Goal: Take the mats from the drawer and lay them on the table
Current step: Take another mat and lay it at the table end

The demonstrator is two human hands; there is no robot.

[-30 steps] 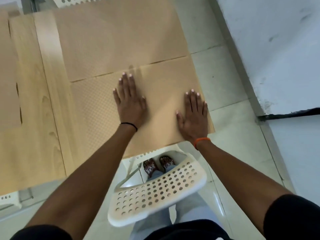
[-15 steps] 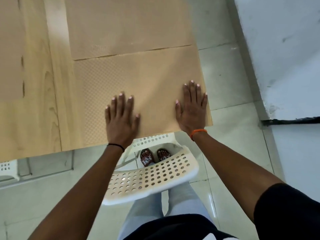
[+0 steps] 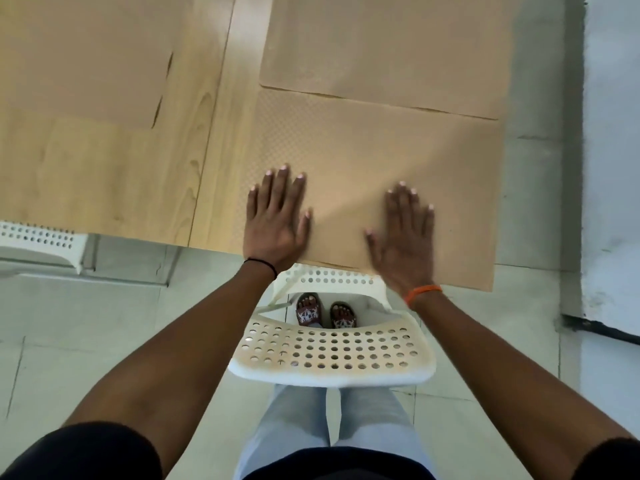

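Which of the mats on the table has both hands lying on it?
The nearest mat, at the table's near right corner; the left hand and right hand lie flat on it.

We see a softly lit indoor scene, evenly bright without harsh glare. A pale sheen falls on the table (image 3: 114,174) up and to the left of the left hand (image 3: 275,223), which looks fairly sharp. The right hand (image 3: 403,237) is smeared by motion blur. A faint shadow crosses the mat (image 3: 381,157) just above both hands. Straight lines bow toward the frame edges from the wide lens.
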